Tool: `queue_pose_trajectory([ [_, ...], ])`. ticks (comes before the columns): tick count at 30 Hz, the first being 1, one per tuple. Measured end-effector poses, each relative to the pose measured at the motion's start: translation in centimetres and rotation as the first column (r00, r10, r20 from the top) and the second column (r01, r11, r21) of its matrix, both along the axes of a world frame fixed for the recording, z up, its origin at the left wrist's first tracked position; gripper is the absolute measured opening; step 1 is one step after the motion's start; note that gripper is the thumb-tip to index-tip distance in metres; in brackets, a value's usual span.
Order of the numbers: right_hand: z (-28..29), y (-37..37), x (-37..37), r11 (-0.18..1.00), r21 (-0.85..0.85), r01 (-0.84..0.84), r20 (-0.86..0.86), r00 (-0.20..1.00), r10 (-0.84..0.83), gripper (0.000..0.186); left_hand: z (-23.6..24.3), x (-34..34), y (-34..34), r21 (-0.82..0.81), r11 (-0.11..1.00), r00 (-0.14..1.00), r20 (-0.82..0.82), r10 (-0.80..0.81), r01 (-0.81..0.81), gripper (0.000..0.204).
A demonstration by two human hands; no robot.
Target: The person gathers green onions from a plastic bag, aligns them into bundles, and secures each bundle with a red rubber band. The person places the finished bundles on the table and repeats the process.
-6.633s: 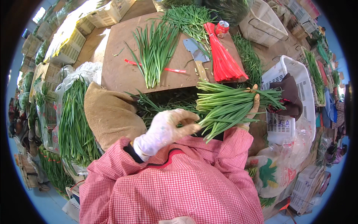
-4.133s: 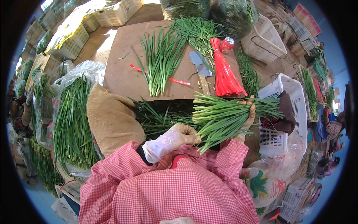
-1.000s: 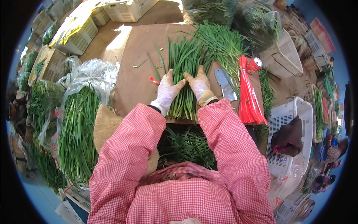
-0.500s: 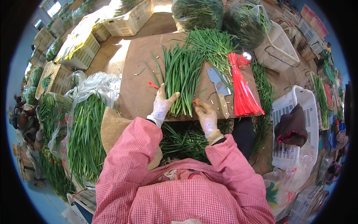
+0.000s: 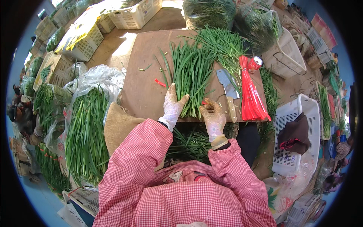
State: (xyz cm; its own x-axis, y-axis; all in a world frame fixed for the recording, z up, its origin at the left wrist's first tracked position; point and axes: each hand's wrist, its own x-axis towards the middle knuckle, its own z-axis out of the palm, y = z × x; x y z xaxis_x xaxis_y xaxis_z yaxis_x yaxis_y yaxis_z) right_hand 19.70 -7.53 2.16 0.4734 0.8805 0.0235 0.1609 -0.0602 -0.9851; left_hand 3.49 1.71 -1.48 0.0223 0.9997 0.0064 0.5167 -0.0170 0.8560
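A loose bunch of garlic chives [image 5: 192, 75] lies on the brown board [image 5: 141, 90], cut ends toward me. My gloved left hand [image 5: 174, 108] rests along its left side, fingers outstretched and thumb over the stalks. By the cut ends on the right, my gloved right hand [image 5: 213, 119] pinches one end of a red tie strip [image 5: 204, 103]. Another red strip end [image 5: 160, 83] sticks out left of the bunch; the part between is hidden. Right of the bunch lie a cleaver [image 5: 227, 86] with a wooden handle and a sheaf of red strips [image 5: 251, 96].
A red can [image 5: 255, 63] stands by the red strips. More chives [image 5: 223, 43] lie at the board's far side. Bagged chives [image 5: 89, 132] stand at left. A white crate [image 5: 280, 151] with a dark cloth [image 5: 295, 134] sits at right. Trimmings lie below the board's near edge.
The whole view has shifted slightly. My right fingers look more curled at the red strip's end. My left hand stays against the bunch.
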Motion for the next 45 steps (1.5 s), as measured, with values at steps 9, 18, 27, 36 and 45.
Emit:
queue_pose_trajectory([
  [9,2.8,2.9,-2.5,0.874,-0.435,-0.215,-0.048,0.975,0.216,0.026,-1.1,0.6,-0.2,0.096,0.991,0.994,-0.04,0.097,-0.093,0.086],
  [18,1.1,5.0,-3.1,0.893,-0.36,-0.272,-0.186,0.958,0.217,0.025,-1.2,0.9,-0.3,0.151,0.978,0.987,-0.049,0.153,-0.144,0.084],
  [27,1.5,0.5,-2.6,0.952,-0.104,-0.289,-0.087,0.956,0.281,0.015,1.6,1.1,0.1,0.031,0.994,0.951,-0.29,0.111,-0.106,0.115],
  [36,2.9,-2.9,-4.7,0.917,-0.035,-0.398,0.595,0.729,0.339,0.014,1.2,1.2,0.0,0.036,0.999,0.923,-0.381,0.046,-0.036,0.123],
  [45,-0.4,-11.3,-1.9,0.438,-0.734,-0.519,0.409,0.176,0.895,0.026,1.1,1.2,-0.1,0.045,0.998,0.942,-0.331,0.058,-0.046,0.12],
])
